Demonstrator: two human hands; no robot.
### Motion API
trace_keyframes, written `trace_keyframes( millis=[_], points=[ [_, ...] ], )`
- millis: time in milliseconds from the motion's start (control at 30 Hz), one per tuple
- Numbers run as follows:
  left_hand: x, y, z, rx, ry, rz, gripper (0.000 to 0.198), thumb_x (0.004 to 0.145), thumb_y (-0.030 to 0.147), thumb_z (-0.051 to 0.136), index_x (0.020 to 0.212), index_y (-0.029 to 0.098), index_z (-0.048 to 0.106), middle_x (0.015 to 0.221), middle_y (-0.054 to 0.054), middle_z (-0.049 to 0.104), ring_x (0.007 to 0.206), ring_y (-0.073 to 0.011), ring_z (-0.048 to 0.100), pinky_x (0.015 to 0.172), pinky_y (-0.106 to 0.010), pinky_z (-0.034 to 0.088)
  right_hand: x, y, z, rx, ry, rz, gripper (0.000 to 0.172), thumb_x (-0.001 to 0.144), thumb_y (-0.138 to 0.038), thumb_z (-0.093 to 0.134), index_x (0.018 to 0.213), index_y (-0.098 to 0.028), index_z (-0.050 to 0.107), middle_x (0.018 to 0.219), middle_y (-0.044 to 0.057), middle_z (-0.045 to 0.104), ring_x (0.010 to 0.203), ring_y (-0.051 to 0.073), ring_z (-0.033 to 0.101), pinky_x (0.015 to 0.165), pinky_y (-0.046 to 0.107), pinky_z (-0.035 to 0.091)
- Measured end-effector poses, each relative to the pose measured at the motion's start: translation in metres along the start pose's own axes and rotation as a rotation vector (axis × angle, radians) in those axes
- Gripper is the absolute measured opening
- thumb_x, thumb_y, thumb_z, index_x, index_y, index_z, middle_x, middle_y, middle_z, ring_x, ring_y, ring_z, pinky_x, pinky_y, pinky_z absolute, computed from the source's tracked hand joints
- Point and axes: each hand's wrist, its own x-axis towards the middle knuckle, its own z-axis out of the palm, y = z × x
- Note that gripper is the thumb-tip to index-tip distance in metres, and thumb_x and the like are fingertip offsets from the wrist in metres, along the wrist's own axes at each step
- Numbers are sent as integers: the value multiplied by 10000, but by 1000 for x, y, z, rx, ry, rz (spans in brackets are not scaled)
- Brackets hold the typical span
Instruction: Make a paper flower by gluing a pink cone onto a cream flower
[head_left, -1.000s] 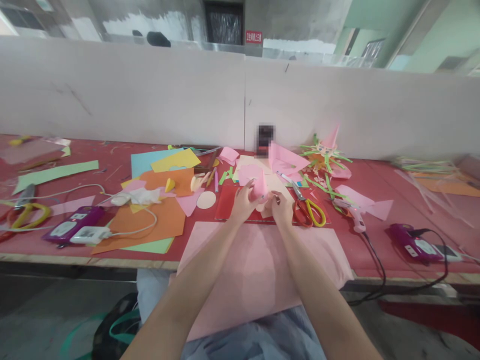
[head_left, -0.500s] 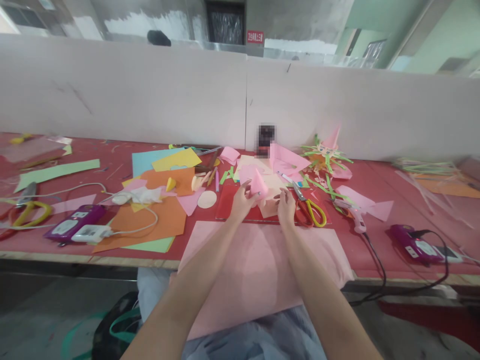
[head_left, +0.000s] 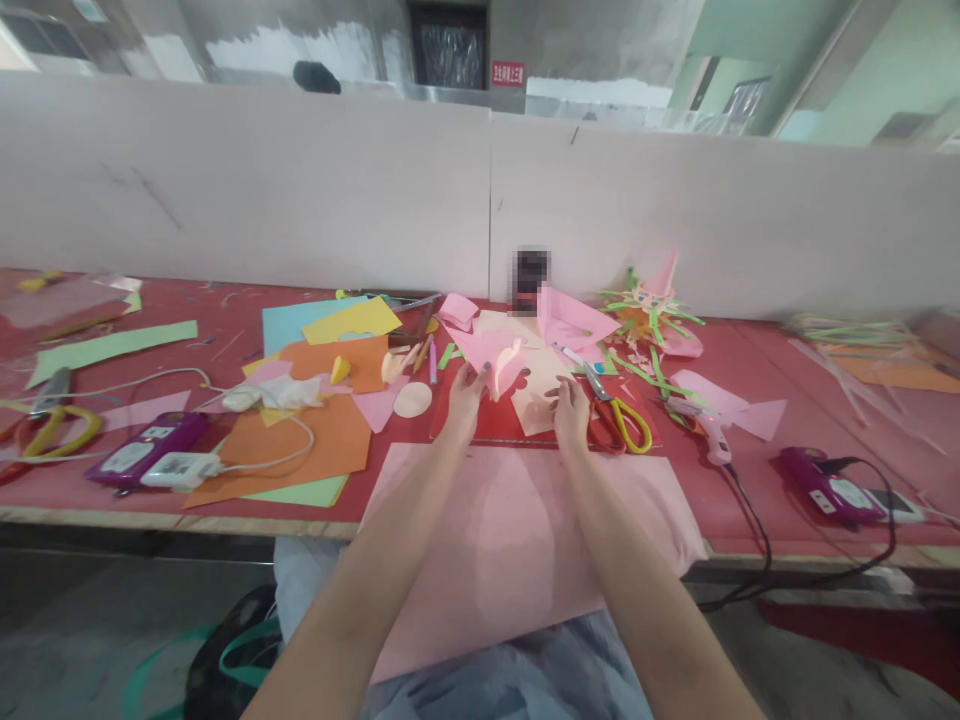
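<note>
My left hand (head_left: 463, 400) is closed on a piece of pink paper (head_left: 487, 352), pinching it near its lower left side. The paper spreads out behind the fingers and has a pale, curled strip along its right part. My right hand (head_left: 571, 408) rests at the right edge of a beige paper sheet (head_left: 534, 405), its bent fingers somewhat apart and nothing visible in them. Under both hands lies a red board (head_left: 491, 428). Scissors with yellow and red handles (head_left: 634, 425) lie just right of my right hand.
A hot glue gun (head_left: 714, 435) lies to the right, beside a purple power strip (head_left: 829, 490). A paper figure with a pointed pink hat (head_left: 664, 280) stands at the back. Orange paper (head_left: 300, 445), another purple power strip (head_left: 154, 445) and scissors (head_left: 56, 425) are on the left.
The pink paper, cone-shaped before, now looks opened and spread out. My left hand has shifted slightly left and down with it; my right hand has barely moved.
</note>
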Motion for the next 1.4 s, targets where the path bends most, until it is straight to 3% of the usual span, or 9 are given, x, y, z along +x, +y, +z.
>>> trace_keyframes(
  millis=[167,300,433,600,833,1033,1200,1400],
  points=[
    [2,-3,-3,-172,-75,-59,381,744,474,563,977,172,554,789,-16,617,548,-77,563,512,-206,449,-1,-2,0,7,0,-1,339,828,-349,341,979,-132,554,692,17,592,485,91,463,525,227,407],
    [2,0,-2,-42,-60,2,375,749,457,559,989,168,555,934,-63,642,767,-142,621,642,-243,486,0,-2,0,-9,0,-6,337,826,-345,338,953,-128,562,688,22,597,483,93,465,535,231,412],
    [-4,2,1,142,-68,89,438,718,375,618,1089,158,531,1069,-102,619,988,-198,589,825,-301,472,2,2,0,-49,2,-28,354,827,-348,323,959,-128,568,722,34,606,514,103,484,565,241,419],
    [-11,3,3,307,-153,185,542,682,334,667,1179,209,491,1069,-76,620,1027,-193,571,854,-305,463,4,7,-2,-169,113,-60,355,819,-322,309,938,-154,598,940,73,623,874,162,558,783,276,413],
    [-6,0,-3,334,-1,173,311,880,317,372,1136,203,508,1127,-66,600,1080,-160,544,918,-296,418,3,7,-2,-206,95,-88,343,812,-322,327,949,-160,596,1007,78,616,958,166,540,846,280,395],
    [-4,-2,-11,535,143,73,239,832,243,449,1045,200,549,1028,-65,643,953,-196,601,857,-334,443,-2,0,-1,-287,25,-83,344,783,-378,420,984,-155,588,868,67,629,741,159,561,721,283,426],
    [-5,-3,-10,575,42,52,303,793,213,495,1093,205,527,1011,-55,651,909,-199,613,823,-338,456,-4,-4,-1,-345,-42,-119,350,743,-405,496,958,-153,608,669,18,594,657,156,544,699,293,429],
    [-6,-1,-5,442,-18,108,403,721,116,518,1116,195,529,1093,-49,624,712,-127,611,749,-286,486,-3,1,0,-260,-78,-101,344,692,-279,513,1000,-150,595,657,3,585,629,150,554,644,270,441]
  ],
)
